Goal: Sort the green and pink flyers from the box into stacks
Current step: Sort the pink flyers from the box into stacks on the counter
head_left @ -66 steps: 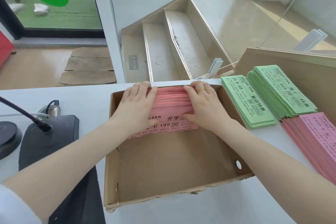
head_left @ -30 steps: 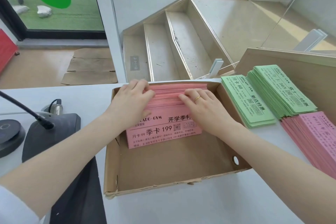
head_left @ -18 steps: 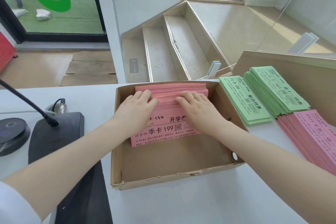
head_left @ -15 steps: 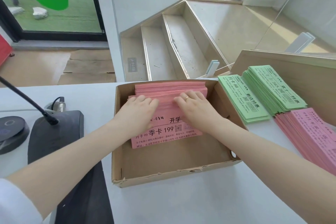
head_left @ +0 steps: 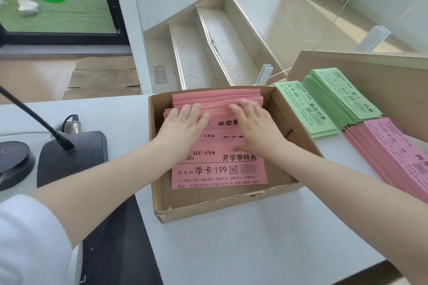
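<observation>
A shallow cardboard box (head_left: 227, 208) sits on the white desk. Inside it, pink flyers (head_left: 217, 169) lie fanned toward me from a thick pile (head_left: 217, 99) at the far wall. My left hand (head_left: 183, 127) rests flat on the left of the fanned flyers, fingers straight. My right hand (head_left: 257, 132), with a ring, lies flat on the right side. To the right of the box lie two green flyer stacks (head_left: 308, 111) (head_left: 342, 97) and a slanted pink stack (head_left: 393, 152).
A black microphone base (head_left: 71, 155) with a gooseneck stands on the left, next to a round black device (head_left: 14, 162). A wooden board (head_left: 370, 71) rises behind the sorted stacks. Steps (head_left: 203, 48) drop away beyond the desk's far edge.
Both hands have slid toward me over the pink flyers, spreading them further. Two more printed sheets now show between the hands and the nearest flyer lies closer to the front wall.
</observation>
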`<state>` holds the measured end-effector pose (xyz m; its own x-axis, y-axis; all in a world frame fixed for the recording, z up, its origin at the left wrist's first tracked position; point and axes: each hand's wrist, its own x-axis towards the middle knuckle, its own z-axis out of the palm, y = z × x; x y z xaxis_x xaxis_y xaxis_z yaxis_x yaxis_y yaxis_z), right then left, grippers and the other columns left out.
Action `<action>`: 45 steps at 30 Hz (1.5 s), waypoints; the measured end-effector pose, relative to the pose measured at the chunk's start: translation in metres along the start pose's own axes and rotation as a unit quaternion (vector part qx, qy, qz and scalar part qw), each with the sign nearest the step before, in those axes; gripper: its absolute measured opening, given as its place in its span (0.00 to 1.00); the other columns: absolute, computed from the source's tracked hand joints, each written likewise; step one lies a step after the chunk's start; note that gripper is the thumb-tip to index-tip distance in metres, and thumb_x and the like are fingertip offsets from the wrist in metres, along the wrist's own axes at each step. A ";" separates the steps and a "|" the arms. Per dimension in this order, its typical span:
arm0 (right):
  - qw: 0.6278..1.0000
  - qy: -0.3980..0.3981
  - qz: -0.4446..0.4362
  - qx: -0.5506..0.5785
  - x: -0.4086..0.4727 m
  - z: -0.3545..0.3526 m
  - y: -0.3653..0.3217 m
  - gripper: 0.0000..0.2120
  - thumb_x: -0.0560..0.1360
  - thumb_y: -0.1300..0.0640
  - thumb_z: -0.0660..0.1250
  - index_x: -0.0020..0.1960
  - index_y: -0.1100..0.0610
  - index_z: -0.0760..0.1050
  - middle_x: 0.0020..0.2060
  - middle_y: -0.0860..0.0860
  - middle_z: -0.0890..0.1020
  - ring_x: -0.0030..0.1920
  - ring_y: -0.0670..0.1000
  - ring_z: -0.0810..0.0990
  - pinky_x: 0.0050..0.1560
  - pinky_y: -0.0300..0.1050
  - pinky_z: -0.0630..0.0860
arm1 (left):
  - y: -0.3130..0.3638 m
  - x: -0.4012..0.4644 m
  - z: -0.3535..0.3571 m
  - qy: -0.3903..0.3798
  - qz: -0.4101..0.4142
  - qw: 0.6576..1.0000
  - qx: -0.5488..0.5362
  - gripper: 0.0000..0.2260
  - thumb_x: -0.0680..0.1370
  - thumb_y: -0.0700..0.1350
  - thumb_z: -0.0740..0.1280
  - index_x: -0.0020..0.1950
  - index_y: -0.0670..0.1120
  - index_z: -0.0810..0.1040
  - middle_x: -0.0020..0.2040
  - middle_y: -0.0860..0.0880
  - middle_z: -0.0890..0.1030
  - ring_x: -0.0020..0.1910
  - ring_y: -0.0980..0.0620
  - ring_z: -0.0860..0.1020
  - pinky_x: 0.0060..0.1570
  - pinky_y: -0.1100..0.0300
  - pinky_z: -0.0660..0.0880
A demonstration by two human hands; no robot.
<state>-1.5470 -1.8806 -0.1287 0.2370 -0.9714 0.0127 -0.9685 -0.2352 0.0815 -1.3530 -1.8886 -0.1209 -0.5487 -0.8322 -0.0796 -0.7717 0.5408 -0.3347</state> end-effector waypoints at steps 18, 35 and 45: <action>0.818 -0.016 0.309 0.486 -0.015 -0.003 0.024 0.02 0.75 0.62 0.65 0.48 0.57 0.76 0.41 0.50 0.80 0.40 0.52 0.79 0.43 0.48 0.79 | 0.001 0.006 0.001 -0.003 0.035 0.999 -0.023 0.40 0.77 0.40 0.60 0.73 0.47 0.29 0.74 0.40 0.31 0.75 0.42 0.41 0.73 0.49 0.45; 0.760 -0.038 0.237 0.604 -0.026 -0.011 0.015 0.17 0.71 0.67 0.70 0.57 0.57 0.72 0.50 0.50 0.82 0.51 0.50 0.81 0.52 0.48 0.78 | 0.002 0.010 0.012 0.028 0.010 0.999 -0.038 0.36 0.76 0.36 0.55 0.73 0.41 0.31 0.76 0.41 0.39 0.75 0.42 0.44 0.73 0.50 0.47; 0.704 0.182 0.040 0.685 -0.081 -0.064 0.031 0.21 0.75 0.74 0.60 0.56 0.49 0.71 0.45 0.42 0.82 0.48 0.41 0.80 0.47 0.37 0.77 | 0.008 -0.037 -0.043 0.350 -0.203 0.798 -0.447 0.51 0.67 0.51 0.75 0.75 0.39 0.43 0.76 0.41 0.49 0.75 0.46 0.50 0.73 0.51 0.47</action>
<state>-1.5910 -1.8068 -0.0638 -0.0599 -0.9693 0.2383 -0.0842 -0.2330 -0.9688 -1.3522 -1.8481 -0.0804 0.0019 -0.8583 0.5132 -0.6811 0.3747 0.6291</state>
